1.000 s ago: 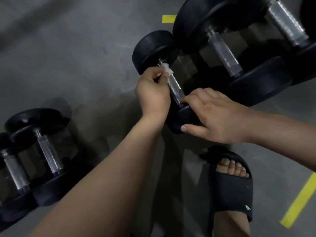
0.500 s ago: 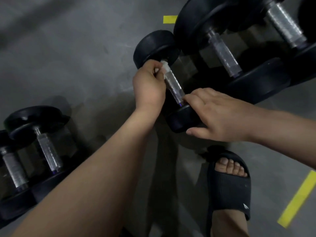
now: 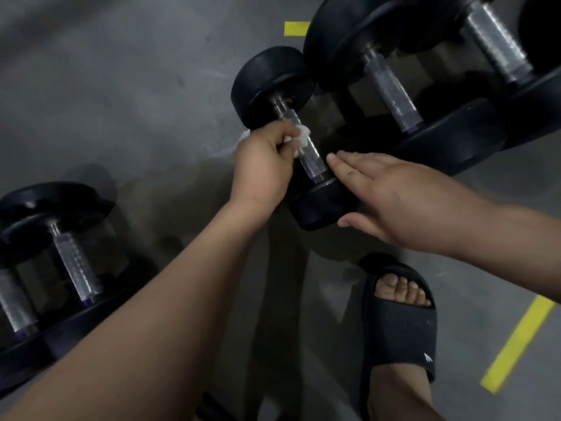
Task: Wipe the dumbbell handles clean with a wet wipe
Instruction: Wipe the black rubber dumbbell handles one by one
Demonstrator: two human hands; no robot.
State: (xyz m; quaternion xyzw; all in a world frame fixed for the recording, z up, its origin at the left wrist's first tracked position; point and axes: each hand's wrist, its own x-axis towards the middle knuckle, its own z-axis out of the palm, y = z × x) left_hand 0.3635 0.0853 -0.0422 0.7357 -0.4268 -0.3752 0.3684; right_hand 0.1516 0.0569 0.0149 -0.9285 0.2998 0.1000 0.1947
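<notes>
Sandal [image 3: 400,329] near small dumbbell [image 3: 312,161]; bigger dumbbell [image 3: 391,86] beside its far head.

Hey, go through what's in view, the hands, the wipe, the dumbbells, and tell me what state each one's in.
Left hand: pinches the wet wipe against the handle.
Wet wipe: crumpled, pressed on the handle's far half.
Small dumbbell: lying on the floor.
Right hand: fingers straight, resting on the small dumbbell's near head.
Large dumbbells: on the floor, untouched.
Left-side dumbbells: on the floor, untouched.
</notes>
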